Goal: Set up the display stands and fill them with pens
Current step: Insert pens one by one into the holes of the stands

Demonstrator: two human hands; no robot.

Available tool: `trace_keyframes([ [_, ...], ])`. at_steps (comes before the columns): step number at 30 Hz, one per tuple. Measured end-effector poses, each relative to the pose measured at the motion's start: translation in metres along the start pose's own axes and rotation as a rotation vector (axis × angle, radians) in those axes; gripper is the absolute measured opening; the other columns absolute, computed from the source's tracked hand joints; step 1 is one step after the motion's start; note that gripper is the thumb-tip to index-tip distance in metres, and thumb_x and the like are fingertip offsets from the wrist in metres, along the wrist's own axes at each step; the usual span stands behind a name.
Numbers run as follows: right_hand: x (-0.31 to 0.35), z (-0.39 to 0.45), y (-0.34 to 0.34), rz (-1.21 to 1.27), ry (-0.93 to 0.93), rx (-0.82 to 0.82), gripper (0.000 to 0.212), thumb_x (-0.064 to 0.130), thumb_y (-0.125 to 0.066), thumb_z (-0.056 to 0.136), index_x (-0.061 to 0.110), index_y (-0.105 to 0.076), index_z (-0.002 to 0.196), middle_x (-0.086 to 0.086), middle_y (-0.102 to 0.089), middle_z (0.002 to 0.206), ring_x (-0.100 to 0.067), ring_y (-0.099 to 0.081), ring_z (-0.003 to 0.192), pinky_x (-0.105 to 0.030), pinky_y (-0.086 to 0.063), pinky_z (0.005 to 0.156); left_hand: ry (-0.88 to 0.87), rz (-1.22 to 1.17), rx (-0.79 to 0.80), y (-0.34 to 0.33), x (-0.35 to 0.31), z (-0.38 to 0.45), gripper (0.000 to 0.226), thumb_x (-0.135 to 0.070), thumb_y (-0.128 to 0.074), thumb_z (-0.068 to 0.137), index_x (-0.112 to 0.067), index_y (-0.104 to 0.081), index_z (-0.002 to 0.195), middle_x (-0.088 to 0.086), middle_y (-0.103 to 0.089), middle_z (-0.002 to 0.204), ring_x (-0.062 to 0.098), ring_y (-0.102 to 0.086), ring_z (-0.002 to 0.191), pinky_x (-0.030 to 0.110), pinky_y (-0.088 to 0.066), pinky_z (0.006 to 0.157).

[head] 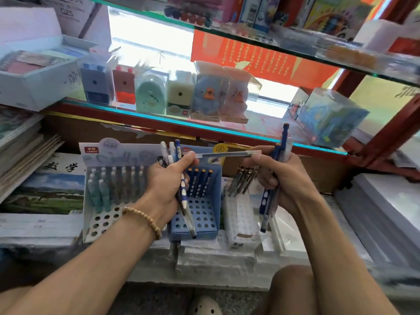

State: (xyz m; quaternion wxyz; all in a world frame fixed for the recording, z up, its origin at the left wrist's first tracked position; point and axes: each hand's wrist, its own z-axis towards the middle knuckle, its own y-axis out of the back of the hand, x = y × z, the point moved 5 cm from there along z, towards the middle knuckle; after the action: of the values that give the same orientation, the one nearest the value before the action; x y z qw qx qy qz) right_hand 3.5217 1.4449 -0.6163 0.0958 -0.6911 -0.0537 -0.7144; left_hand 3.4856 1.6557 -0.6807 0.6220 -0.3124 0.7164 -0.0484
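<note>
My left hand (169, 181) grips a bundle of pens (181, 189), blue and white ones, in front of the blue display stand (205, 233). My right hand (279, 178) holds a few blue pens (266, 198) upright. One clear pen (227, 154) lies level between the two hands, pinched at both ends by their fingers. The blue stand holds a row of blue pens (201, 180) at its back, with open holes in front. To its left a white stand (102, 223) carries rows of pale pens. A small white stand (241, 219) with dark pens sits to the right.
A glass shelf (159, 117) just above carries boxed pencil sharpeners and a clear cube box (329, 117). Stacked books (27, 151) lie on the left, paper reams (386, 212) on the right. A red shelf frame (386, 137) rises at right. My knee (293, 285) is below.
</note>
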Motion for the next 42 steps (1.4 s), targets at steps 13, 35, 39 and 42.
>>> trace_keyframes([
  [13,-0.01,0.006,0.102,-0.383,0.072,-0.571,0.023,0.02,-0.075,0.087,0.014,-0.065,0.066,0.0,-0.063,0.053,-0.021,-0.063,0.05,-0.033,-0.049,0.049,-0.005,0.392,0.114,-0.035,0.039,0.002,0.015,-0.023,-0.075,0.086,-0.011,-0.069,0.08,-0.001,-0.062,0.061,0.009,-0.049,0.046,0.021,-0.039,0.045],
  [35,-0.054,0.045,0.091,-0.891,0.011,-0.411,0.028,0.024,-0.073,0.089,0.006,-0.064,0.069,0.0,-0.056,0.064,-0.014,-0.051,0.06,-0.028,-0.037,0.058,-0.026,0.435,0.182,-0.052,0.05,0.008,0.011,-0.017,-0.072,0.089,-0.013,-0.068,0.078,-0.005,-0.06,0.056,0.005,-0.049,0.042,0.018,-0.039,0.045],
  [39,-0.064,0.046,0.089,-0.758,-0.042,-0.342,0.019,0.018,-0.075,0.087,0.001,-0.07,0.081,-0.013,-0.067,0.08,-0.026,-0.063,0.074,-0.039,-0.05,0.07,-0.021,0.424,0.177,-0.051,0.05,0.01,0.011,-0.015,-0.072,0.088,-0.013,-0.068,0.078,-0.004,-0.06,0.055,0.004,-0.049,0.042,0.017,-0.039,0.044],
  [42,-0.065,0.045,0.086,-0.675,-0.048,-0.273,0.015,0.014,-0.075,0.086,0.0,-0.071,0.09,-0.018,-0.069,0.091,-0.022,-0.062,0.078,-0.034,-0.05,0.07,-0.026,0.427,0.186,-0.053,0.05,0.01,0.01,-0.014,-0.073,0.088,-0.013,-0.068,0.079,-0.005,-0.06,0.055,0.004,-0.048,0.042,0.018,-0.039,0.046],
])
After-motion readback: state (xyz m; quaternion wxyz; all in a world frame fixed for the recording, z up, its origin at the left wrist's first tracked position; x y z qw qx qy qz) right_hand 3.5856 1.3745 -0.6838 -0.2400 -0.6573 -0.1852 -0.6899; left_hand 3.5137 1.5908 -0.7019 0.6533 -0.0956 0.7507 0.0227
